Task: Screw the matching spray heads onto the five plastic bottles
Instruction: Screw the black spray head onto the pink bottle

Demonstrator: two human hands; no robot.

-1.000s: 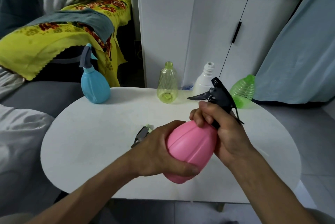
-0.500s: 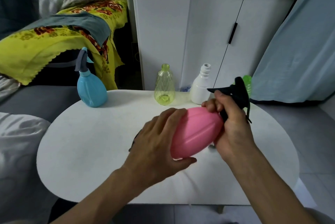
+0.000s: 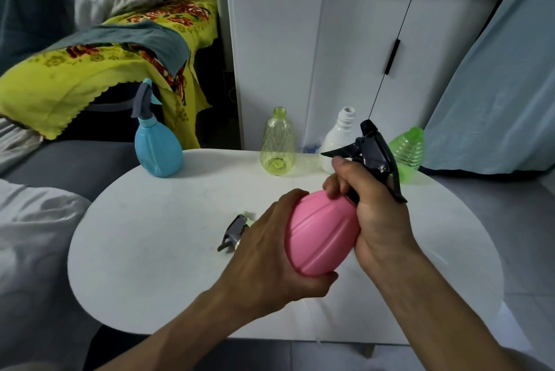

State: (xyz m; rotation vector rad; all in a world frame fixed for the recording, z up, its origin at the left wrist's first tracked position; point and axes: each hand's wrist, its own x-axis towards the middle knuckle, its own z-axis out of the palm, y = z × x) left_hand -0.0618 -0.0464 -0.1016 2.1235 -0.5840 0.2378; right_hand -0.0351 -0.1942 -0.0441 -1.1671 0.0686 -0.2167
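Observation:
A pink bottle (image 3: 321,235) is held tilted above the white oval table (image 3: 168,238). My left hand (image 3: 270,259) grips its body from below and the left. My right hand (image 3: 369,214) grips its neck, where a black spray head (image 3: 372,151) sits. A blue bottle (image 3: 157,148) with a grey spray head stands at the table's far left. A yellow-green bottle (image 3: 277,145), a white bottle (image 3: 339,136) and a green bottle (image 3: 408,151) stand open-necked along the far edge. A loose grey spray head (image 3: 235,231) lies on the table, partly hidden by my left hand.
A grey sofa (image 3: 60,166) with a yellow patterned cloth (image 3: 90,70) lies to the left. White cabinets (image 3: 360,55) stand behind the table, and a pale blue curtain (image 3: 495,85) hangs at the right.
Both hands have turned the pink bottle, from lying more level half a second ago back to a steeper tilt. The black spray head now points up and to the left again.

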